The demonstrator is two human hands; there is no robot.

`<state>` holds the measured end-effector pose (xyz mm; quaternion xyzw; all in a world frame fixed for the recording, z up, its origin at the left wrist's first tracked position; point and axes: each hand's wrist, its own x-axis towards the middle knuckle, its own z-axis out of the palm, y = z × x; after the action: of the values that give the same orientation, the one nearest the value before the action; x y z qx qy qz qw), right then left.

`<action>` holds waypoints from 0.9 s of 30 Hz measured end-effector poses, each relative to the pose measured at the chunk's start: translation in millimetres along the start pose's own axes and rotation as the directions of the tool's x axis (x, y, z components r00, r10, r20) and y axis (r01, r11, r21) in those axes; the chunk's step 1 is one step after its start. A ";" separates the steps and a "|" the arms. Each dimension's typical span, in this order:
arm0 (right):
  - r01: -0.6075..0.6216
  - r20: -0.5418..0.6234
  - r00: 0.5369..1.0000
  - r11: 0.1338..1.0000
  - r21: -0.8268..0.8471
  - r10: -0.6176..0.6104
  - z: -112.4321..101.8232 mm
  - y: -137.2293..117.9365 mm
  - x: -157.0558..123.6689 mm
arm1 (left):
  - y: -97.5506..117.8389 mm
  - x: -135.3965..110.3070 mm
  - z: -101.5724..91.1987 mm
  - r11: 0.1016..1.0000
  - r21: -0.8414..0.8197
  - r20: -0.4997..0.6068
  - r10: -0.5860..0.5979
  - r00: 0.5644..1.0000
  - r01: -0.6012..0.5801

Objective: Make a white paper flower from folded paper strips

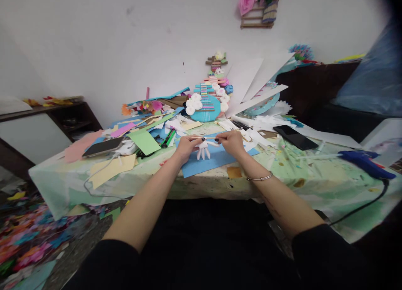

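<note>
My left hand (187,146) and my right hand (231,141) meet over a blue paper sheet (216,160) at the table's near edge. Together they pinch a thin pale stick (207,138) held level between them. A small white paper piece with finger-like strips (203,151) hangs from the stick between the hands. Both hands are closed in a pinch. A thin bangle (260,178) circles my right wrist.
A blue glue gun (364,161) with a black cord lies at the right. A black phone (295,136) lies right of centre, another phone (102,146) on the left. Coloured paper scraps, a green marker (168,138) and a blue guitar-shaped craft (207,105) crowd the back.
</note>
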<state>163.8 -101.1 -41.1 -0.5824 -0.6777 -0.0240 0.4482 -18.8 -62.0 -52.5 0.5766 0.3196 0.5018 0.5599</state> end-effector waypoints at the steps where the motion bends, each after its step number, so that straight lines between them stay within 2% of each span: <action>1: -0.002 -0.008 1.000 1.000 0.018 0.002 0.3 0.0 -0.2 | 0.3 -0.3 0.0 1.000 -0.001 0.007 0.007 1.000 -0.007; 6: 0.013 -0.033 0.999 0.998 0.055 -0.011 0.8 -1.2 -1.2 | 1.5 -1.4 0.0 0.999 -0.033 0.025 0.029 0.999 -0.028; 12: 0.100 -0.045 0.994 0.995 -0.003 -0.100 2.4 0.0 -1.1 | 2.2 -1.2 1.1 0.997 -0.071 0.000 0.002 1.000 -0.002; 18: 0.158 -0.006 0.987 0.987 -0.014 -0.158 1.7 0.0 0.3 | 4.2 -2.3 2.7 0.995 -0.102 -0.031 -0.016 0.999 0.012; 23: 0.152 0.014 0.988 0.983 -0.099 -0.151 -7.1 1.9 3.6 | 3.5 0.2 -0.1 0.993 -0.119 -0.044 -0.014 0.999 0.009; 27: 0.050 -0.109 0.992 0.986 -0.158 -0.067 -14.7 16.8 7.8 | 3.3 4.3 -5.9 0.974 -0.225 -0.147 -0.012 0.989 -0.022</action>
<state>186.6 -97.9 -35.7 -0.5930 -0.6640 -0.1228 0.4385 -23.7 -56.7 -49.1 0.4713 0.2994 0.5776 0.5955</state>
